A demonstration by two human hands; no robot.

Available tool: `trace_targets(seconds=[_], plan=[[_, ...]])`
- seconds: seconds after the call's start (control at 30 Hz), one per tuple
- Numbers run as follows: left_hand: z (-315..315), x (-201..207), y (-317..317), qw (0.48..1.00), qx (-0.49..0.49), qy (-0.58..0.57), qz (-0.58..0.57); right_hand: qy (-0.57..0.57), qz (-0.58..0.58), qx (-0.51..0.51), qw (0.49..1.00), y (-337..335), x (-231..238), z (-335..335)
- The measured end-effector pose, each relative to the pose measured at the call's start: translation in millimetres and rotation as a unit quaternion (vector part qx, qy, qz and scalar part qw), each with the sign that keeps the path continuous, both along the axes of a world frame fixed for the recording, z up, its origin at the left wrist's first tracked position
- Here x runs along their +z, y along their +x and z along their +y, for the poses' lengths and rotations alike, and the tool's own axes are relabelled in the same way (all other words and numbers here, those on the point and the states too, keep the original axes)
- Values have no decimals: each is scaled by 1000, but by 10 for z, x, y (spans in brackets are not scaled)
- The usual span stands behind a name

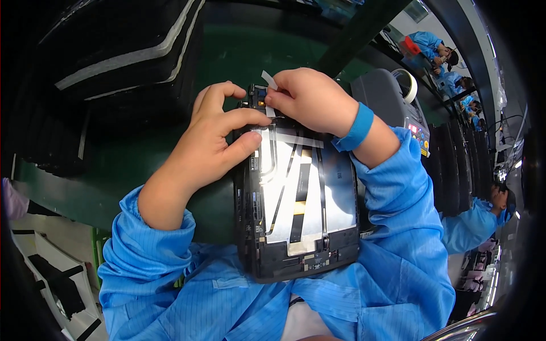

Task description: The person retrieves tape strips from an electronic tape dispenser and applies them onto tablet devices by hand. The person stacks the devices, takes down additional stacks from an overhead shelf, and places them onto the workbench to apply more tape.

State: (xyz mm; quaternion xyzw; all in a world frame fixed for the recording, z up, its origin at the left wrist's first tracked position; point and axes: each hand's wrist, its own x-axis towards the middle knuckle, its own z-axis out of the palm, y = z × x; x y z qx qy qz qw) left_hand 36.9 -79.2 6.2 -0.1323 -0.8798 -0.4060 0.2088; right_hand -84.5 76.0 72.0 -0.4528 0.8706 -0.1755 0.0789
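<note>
An opened tablet-like device (341, 187) with a shiny silver inner panel and black edges lies in front of me, its near end close to my body. A black flat ribbon cable (300, 199) runs along the panel. My right hand (313, 99), with a blue band at the wrist, pinches a narrow white strip of tape (269, 80) over the device's far left corner. Another whitish strip (298, 140) lies across the panel's far end. My left hand (210, 133) is open with fingers spread, its index finger and thumb touching the device near that corner.
Large black stacked trays (125, 74) with pale edges stand at the far left on the green tabletop (244, 48). At right is a grey tape dispenser (375, 94) with a white roll (405, 85). Black stacked pieces (452, 165) stand beyond it. Co-workers in blue (475, 224) sit farther right.
</note>
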Motion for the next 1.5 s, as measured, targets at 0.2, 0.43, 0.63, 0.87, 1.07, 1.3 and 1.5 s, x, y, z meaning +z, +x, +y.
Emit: trace_targets(seconds=[0.2,0.43,0.63,0.87,1.07,1.3,1.5], plan=[[9,-4,7,1000,2,6,-7,34,59,7,998,60,19,-31],[16,12,4,1000,6,17,-18,34,47,-21,998,96,22,-42],[22,10,14,999,-2,31,-25,-208,-59,-85,973,38,-178,142],[7,6,9,1000,-2,19,-25,-142,-66,39,987,276,-110,287],[-16,25,-2,1000,6,-14,-10,-137,-44,87,986,315,-25,382],[-40,56,-35,988,17,-101,119,-69,67,157,983,328,-81,459],[69,159,93,970,56,-95,215,-17,44,174,984,403,72,514]])
